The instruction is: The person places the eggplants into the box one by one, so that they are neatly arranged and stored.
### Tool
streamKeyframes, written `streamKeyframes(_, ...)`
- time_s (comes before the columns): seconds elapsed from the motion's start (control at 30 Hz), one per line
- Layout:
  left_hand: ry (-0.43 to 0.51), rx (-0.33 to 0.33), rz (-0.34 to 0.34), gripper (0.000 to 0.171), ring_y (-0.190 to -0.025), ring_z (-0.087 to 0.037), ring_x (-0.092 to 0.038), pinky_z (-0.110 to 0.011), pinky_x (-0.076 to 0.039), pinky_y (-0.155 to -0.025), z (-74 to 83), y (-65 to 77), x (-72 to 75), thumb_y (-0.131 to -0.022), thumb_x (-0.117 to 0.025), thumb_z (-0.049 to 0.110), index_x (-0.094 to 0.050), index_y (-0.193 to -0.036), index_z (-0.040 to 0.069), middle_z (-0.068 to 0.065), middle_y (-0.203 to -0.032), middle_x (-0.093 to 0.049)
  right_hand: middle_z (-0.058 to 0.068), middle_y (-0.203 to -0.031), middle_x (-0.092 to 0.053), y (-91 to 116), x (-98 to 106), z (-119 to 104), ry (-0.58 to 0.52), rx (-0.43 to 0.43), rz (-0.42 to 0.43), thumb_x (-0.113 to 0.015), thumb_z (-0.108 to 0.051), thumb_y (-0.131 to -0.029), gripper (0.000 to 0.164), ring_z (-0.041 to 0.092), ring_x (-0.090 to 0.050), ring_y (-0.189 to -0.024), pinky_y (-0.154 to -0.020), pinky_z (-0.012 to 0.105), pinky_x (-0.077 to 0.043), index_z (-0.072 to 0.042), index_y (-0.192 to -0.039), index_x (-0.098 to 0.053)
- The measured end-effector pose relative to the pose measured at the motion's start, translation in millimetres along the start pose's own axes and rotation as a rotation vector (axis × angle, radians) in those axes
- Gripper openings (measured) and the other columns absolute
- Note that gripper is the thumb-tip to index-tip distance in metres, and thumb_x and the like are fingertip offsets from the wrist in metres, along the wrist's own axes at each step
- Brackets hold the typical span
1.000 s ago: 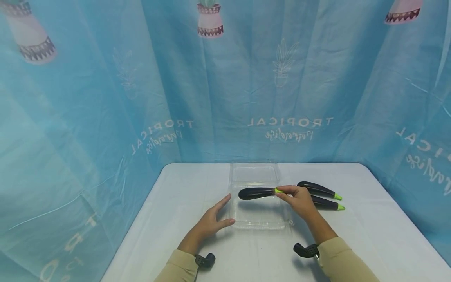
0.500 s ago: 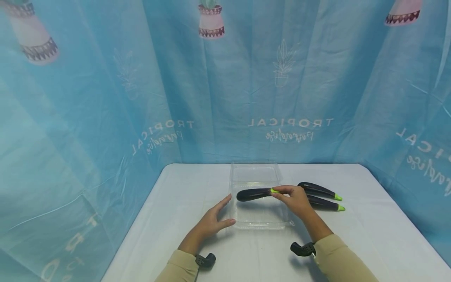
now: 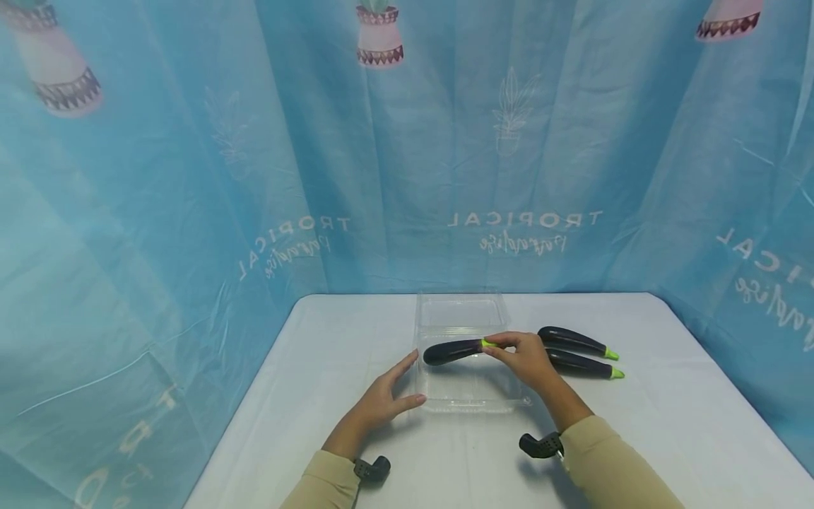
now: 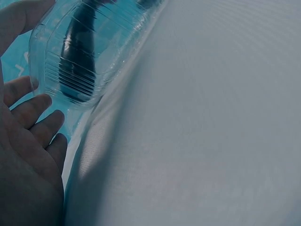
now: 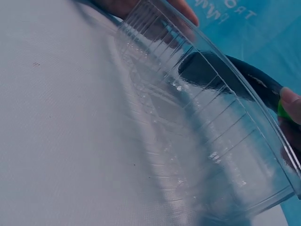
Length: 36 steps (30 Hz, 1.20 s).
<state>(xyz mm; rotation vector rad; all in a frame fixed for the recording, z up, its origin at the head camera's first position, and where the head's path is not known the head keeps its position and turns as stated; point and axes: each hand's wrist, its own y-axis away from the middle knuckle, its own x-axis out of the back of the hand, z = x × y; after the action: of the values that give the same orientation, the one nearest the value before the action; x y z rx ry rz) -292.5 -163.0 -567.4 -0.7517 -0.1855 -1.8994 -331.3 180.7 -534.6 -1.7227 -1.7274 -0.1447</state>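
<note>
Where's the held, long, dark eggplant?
Head view, lower centre: the eggplant is over the clear rectangular plastic box, its green stem pinched by the right hand.

Glossy blackish eggplant [image 3: 453, 352] (lime-green cap [image 3: 487, 343])

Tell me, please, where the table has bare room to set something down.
Bare table shows from the left hand out to the left edge, just in front of the box, and right of the two loose eggplants. The middle is crowded: the right hand holds an eggplant over the box's floor, close to the loose pair.
</note>
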Motion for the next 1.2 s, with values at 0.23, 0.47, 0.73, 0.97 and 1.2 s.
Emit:
streamKeyframes(0.23,0.0,-0.011,0.003,0.087,-0.155,-0.027,-0.026,-0.058,-0.023,-0.122,-0.7,-1.1,0.1,-0.095,-0.081,0.033,-0.035,-0.167,0.018,0.003,-0.169,-0.032,-0.004,-0.097,-0.079,-2.2,-4.5,-1.8,0.031,0.015,0.027,-0.09,-0.019,-0.086,0.019,0.017,-0.069,-0.084,-0.06,0.029,-0.05,-0.013,-0.104,-0.086)
streamKeyframes(0.47,0.003,-0.018,0.0,0.087,-0.155,-0.028,-0.026,-0.059,-0.023,-0.122,-0.6,-2.0,1.1,-0.095,-0.081,0.033,-0.034,-0.167,0.018,0.002,-0.169,-0.032,-0.004,-0.098,-0.079,-3.1,-4.5,-6.0,0.034,-0.006,0.009,-0.089,-0.018,-0.088,0.019,0.018,-0.069,-0.086,-0.063,0.032,-0.054,-0.013,-0.105,-0.085)
streamKeyframes(0.73,0.007,-0.025,-0.004,0.087,-0.155,-0.031,-0.027,-0.06,-0.024,-0.122,-1.5,-0.7,0.6,-0.095,-0.081,0.033,-0.034,-0.167,0.016,0.0,-0.169,-0.032,-0.002,-0.104,-0.079,-1.7,-5.1,-3.7,0.024,0.01,-0.006,-0.091,-0.014,-0.085,0.019,0.021,-0.072,-0.097,-0.078,0.047,-0.057,-0.015,-0.104,-0.085)
streamKeyframes(0.97,0.009,-0.015,-0.005,0.088,-0.156,-0.029,-0.026,-0.06,-0.023,-0.122,-2.1,-0.2,0.4,-0.095,-0.081,0.033,-0.034,-0.167,0.017,0.002,-0.17,-0.031,-0.001,-0.106,-0.079,-1.4,-4.7,-2.2,-0.008,0.026,-0.016,-0.091,-0.01,-0.083,0.022,0.025,-0.073,-0.104,-0.088,0.058,-0.057,-0.014,-0.104,-0.085)
streamKeyframes(1.2,0.019,0.011,-0.003,0.087,-0.156,-0.024,-0.025,-0.057,-0.022,-0.123,-1.9,0.0,-0.4,-0.095,-0.081,0.035,-0.034,-0.167,0.024,0.007,-0.169,-0.03,0.002,-0.109,-0.079,-0.6,-3.1,-1.3,-0.005,0.043,-0.013,-0.089,-0.008,-0.086,0.024,0.031,-0.072,-0.109,-0.094,0.06,-0.055,-0.006,-0.109,-0.083)
